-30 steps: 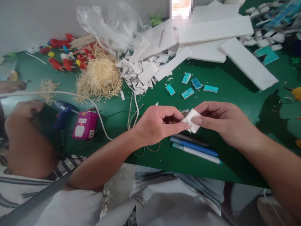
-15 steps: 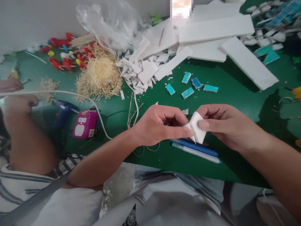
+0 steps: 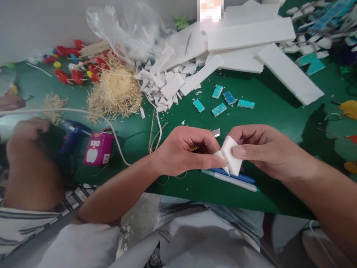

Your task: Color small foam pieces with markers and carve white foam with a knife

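Note:
My left hand [image 3: 192, 150] pinches the left edge of a small white piece of foam board. My right hand [image 3: 259, 150] grips a squarish white foam piece [image 3: 232, 156] between thumb and fingers. The two white parts meet at an angle; whether they are fully separate I cannot tell. Below the hands lie a blue marker [image 3: 242, 176] and a pale marker with blue-green ends [image 3: 234, 182]. Beyond them on the green table [image 3: 276, 108] are several small foam pieces painted blue and turquoise, among them a dotted one [image 3: 219, 109].
White foam scraps [image 3: 170, 85] and long foam boards [image 3: 251, 35] lie at the back. Left of them sit straw-like shreds [image 3: 117, 89], red ornaments [image 3: 76, 76] and a plastic bag [image 3: 131, 29]. A purple box [image 3: 97, 149], a blue glue gun [image 3: 71, 134] and another person's arm [image 3: 30, 163] are at left.
The view has shifted slightly, so most things sit a little further left. Both hands keep hold of the white foam, its angle barely changed. The other person's near hand has moved slightly.

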